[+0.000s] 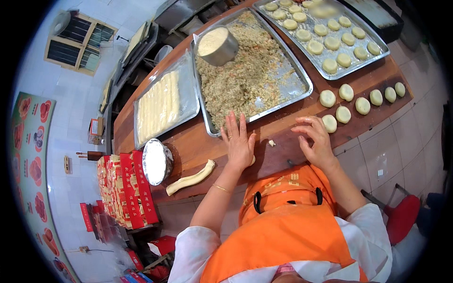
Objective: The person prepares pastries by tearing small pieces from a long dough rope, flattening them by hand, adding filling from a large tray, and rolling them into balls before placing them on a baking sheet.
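Observation:
My left hand (239, 146) lies palm down on the wooden table, its fingers stretched toward the filling tray. A bit of pale dough (253, 160) peeks out by its palm, mostly hidden. Fingers loosely curved and apart, my right hand (315, 144) hovers at the table's near edge with nothing visible in it. Just beyond its fingers sits a round, flat dough cake (329, 123), one of several in rows. Between my hands is a small dough scrap (272, 143). A rope of dough (191, 178) rests to the left.
A large metal tray (306, 89) holds crumbly filling and a metal bowl (222, 54) of pale crumbs. Left of it, dough strips (160, 106) lie under plastic on another tray. A foil-topped round container (157, 162) stands nearby. Dough cakes fill a baking tray (325, 73) at far right.

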`<state>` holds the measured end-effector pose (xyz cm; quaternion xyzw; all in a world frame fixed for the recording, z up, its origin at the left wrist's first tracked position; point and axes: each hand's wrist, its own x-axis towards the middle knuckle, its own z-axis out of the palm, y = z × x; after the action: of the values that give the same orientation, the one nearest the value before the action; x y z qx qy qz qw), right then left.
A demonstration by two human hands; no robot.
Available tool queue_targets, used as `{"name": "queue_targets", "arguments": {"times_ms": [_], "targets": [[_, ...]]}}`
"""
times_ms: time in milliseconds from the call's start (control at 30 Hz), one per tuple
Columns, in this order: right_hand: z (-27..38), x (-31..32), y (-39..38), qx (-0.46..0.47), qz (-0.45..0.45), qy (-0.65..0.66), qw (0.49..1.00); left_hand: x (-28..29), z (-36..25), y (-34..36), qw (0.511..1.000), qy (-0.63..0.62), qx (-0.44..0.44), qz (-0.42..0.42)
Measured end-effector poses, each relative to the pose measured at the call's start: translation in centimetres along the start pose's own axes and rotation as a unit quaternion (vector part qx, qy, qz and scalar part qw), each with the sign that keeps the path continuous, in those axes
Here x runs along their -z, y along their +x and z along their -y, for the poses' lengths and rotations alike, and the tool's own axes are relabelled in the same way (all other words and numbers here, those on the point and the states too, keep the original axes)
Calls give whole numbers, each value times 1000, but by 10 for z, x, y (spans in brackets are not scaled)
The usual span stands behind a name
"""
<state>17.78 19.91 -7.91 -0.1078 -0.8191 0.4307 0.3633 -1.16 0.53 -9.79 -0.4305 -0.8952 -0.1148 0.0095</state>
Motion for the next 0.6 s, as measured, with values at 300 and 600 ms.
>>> {"name": "queue_targets", "arguments": {"times_ms": [300,600], "targets": [[-6,1,5,-7,-15,5,1000,-8,4,-3,998,58,-16,3],[-1,0,-2,-11,-16,5,1000,-13,10,1,997,70,-34,-22]]}}
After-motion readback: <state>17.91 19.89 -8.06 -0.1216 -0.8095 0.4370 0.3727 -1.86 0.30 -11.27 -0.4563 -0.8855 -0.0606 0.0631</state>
